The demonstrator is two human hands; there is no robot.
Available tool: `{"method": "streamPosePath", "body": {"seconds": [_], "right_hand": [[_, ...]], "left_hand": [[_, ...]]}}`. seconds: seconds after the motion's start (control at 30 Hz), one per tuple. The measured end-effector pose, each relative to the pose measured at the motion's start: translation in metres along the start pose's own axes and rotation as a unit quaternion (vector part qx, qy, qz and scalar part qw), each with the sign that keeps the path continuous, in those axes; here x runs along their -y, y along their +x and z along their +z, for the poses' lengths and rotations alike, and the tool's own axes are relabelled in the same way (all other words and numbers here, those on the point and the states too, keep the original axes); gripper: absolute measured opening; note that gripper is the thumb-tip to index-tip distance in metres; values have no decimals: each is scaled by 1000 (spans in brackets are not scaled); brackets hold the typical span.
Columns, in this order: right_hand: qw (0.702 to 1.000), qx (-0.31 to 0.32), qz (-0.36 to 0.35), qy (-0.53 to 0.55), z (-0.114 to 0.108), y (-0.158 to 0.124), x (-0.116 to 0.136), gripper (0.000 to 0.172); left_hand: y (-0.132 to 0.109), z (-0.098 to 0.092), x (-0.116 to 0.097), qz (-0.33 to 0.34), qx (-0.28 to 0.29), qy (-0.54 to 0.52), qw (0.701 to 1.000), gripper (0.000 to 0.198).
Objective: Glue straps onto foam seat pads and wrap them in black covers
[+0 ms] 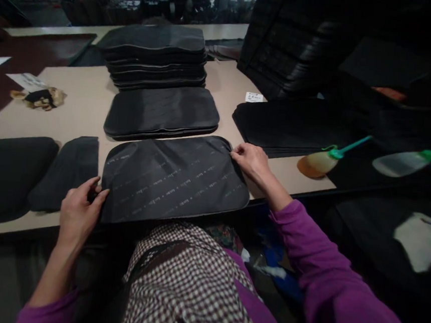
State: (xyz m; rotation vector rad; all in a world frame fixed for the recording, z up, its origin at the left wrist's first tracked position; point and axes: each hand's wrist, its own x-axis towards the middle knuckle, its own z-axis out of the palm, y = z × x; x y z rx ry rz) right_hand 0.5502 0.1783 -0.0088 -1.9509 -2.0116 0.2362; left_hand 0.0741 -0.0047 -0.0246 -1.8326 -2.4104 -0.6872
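Observation:
A dark rounded fabric panel with rows of pale printed lettering (176, 178) lies at the table's front edge, slightly creased along its top. My right hand (251, 160) pinches its upper right corner between thumb and fingers. At the panel's left edge is my left hand (83, 208), thumb and fingertips curled close together on the rim. Just behind lies a low pile of plain dark panels (163, 109). To the left, a smaller dark piece (71, 169) rests beside a larger dark panel (6, 176).
A taller stack of dark panels (157, 56) stands farther back. On the right are more dark panels (287, 122), a bottle of amber liquid (317, 164) and a pale bottle (400, 163). A crumpled brown scrap (43, 98) sits at the left.

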Motion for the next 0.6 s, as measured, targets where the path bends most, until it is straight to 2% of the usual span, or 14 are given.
{"method": "streamPosePath", "body": {"seconds": [0.27,0.47,0.53,0.6], "right_hand": [[998,1,61,-22,18,18,-16,26],[994,0,103,-31,21,24,-19,21],[995,-9,91,-39,25,24,-25,18],[997,-41,42,-57,30,24,-35,17]], "left_hand": [[0,-5,-11,-26,-5,-42,999,45],[-1,-5,-13,-23,-7,-51,998,42],[-1,-4,-12,-20,-9,-58,998,40],[-1,-2,-10,-20,-12,-69,997,40]]}}
